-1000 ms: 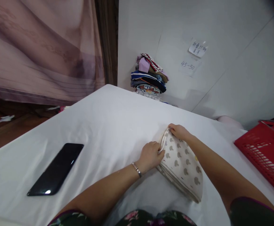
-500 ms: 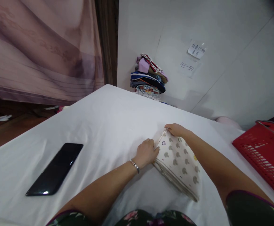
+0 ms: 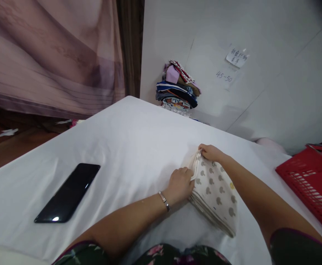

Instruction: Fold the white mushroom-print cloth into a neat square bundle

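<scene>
A folded cream cloth (image 3: 216, 191) printed with grey mouse-head shapes lies in several layers on the white-covered surface in front of me. My left hand (image 3: 181, 184), with a silver bracelet at the wrist, grips its left edge, fingers curled and thumb on the cloth. At the far corner, my right hand (image 3: 211, 152) pinches the layers between thumb and fingers. Between the two hands the edge is lifted and slightly bunched. The fingertips under the cloth are hidden.
A black phone-like slab (image 3: 68, 193) lies at the left on the white sheet (image 3: 128, 147). At the right stands a red plastic basket (image 3: 310, 180). Beyond the far edge, a stack of folded clothes (image 3: 177, 86) rests against the wall. A pink curtain (image 3: 53, 55) hangs at the left.
My left hand has shifted slightly right along with the cloth's edge, which now stands up and bunches between my hands. The whole view has turned a little.
</scene>
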Tool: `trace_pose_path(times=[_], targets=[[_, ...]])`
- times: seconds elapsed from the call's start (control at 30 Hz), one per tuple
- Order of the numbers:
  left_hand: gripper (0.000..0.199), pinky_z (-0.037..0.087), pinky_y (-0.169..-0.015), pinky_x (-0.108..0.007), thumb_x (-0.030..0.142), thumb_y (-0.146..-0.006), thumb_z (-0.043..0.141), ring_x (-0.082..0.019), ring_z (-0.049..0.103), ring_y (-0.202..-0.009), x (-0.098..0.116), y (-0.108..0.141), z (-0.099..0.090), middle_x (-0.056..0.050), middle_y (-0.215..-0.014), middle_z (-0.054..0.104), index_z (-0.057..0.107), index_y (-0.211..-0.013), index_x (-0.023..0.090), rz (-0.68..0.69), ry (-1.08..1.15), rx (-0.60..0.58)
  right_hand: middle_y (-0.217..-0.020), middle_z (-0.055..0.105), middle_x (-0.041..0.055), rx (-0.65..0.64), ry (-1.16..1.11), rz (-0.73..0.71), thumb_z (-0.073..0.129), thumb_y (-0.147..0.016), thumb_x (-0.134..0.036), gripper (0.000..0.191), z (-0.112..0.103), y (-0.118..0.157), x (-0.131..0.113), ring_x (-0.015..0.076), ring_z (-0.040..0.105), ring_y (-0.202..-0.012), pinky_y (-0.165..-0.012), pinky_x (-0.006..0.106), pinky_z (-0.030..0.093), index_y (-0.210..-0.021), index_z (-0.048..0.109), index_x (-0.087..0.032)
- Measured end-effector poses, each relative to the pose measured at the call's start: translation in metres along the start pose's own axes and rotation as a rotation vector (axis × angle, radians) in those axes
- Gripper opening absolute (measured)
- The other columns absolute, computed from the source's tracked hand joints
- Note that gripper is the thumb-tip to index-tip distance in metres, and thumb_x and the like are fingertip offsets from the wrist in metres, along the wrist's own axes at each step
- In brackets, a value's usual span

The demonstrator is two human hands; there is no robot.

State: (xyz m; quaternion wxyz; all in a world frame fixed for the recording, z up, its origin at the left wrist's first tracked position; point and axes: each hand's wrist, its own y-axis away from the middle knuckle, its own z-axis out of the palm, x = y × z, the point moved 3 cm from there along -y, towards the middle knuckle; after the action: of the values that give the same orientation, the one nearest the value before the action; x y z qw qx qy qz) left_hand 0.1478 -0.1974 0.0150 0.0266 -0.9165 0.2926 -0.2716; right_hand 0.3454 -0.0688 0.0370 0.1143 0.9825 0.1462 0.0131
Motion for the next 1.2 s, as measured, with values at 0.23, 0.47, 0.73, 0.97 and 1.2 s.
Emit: trace_pose_path(times=[0.23, 0.47, 0.73, 0.97, 1.2], targets=[[0.019, 0.042, -0.080, -0.033, 0.028, -0.077, 0.048, -0.024, 0.050, -0.099, -0.021, -0.008, -0.004, -0.009, -0.102, 0.056, 0.054, -0.093, 0.018, -0.219, 0.073, -0.062, -0.120, 0.061, 0.0056, -0.085, 0.031, 0.045, 0.042, -0.078, -0.021, 0.046, 0.002, -0.014, -0.001, 0.0237, 0.057, -0.102, -0.078, 0.029, 0.042, -0.122, 0.055, -0.025], [0.049, 0.043, -0.083, -0.034, 0.035, -0.073, 0.050, -0.025, 0.054, -0.101, -0.034, -0.011, 0.000, -0.011, -0.113, 0.056, 0.045, -0.119, 0.018, -0.344, 0.224, -0.192, -0.117, 0.062, 0.0079, -0.149, 0.074, 0.095, 0.046, -0.076, -0.024, 0.040, 0.006, -0.026, -0.004, 0.0278, 0.057, -0.103, -0.077, 0.034, 0.045, -0.113, 0.062, -0.025], [0.048, 0.044, -0.075, -0.032, 0.039, -0.072, 0.049, -0.027, 0.058, -0.096, -0.033, -0.012, -0.008, -0.014, -0.109, 0.060, 0.047, -0.114, 0.015, -0.370, 0.242, -0.269, -0.111, 0.064, 0.0093, -0.070, 0.079, 0.118, 0.045, -0.079, -0.024, 0.046, 0.011, -0.021, -0.005, 0.0261, 0.059, -0.098, -0.075, 0.032, 0.044, -0.125, 0.053, -0.025], [0.056, 0.044, -0.075, -0.033, 0.040, -0.073, 0.050, -0.027, 0.060, -0.095, -0.032, -0.010, -0.008, -0.012, -0.106, 0.063, 0.040, -0.124, 0.018, -0.420, 0.239, -0.297, -0.105, 0.064, 0.0056, 0.322, -0.173, 0.131, 0.035, -0.084, -0.023, 0.051, 0.016, 0.025, 0.004, 0.0184, 0.060, -0.092, -0.081, 0.030, 0.045, -0.135, 0.039, -0.022], [0.065, 0.042, -0.086, -0.030, 0.034, -0.073, 0.052, -0.025, 0.054, -0.108, -0.029, -0.008, 0.004, -0.012, -0.124, 0.053, 0.033, -0.133, 0.018, -0.432, 0.465, -0.118, -0.128, 0.052, 0.0145, 0.292, -0.151, 0.329, 0.039, -0.086, -0.041, 0.057, 0.026, 0.067, 0.026, 0.0277, 0.048, -0.117, -0.096, 0.040, 0.037, -0.137, 0.036, -0.014]])
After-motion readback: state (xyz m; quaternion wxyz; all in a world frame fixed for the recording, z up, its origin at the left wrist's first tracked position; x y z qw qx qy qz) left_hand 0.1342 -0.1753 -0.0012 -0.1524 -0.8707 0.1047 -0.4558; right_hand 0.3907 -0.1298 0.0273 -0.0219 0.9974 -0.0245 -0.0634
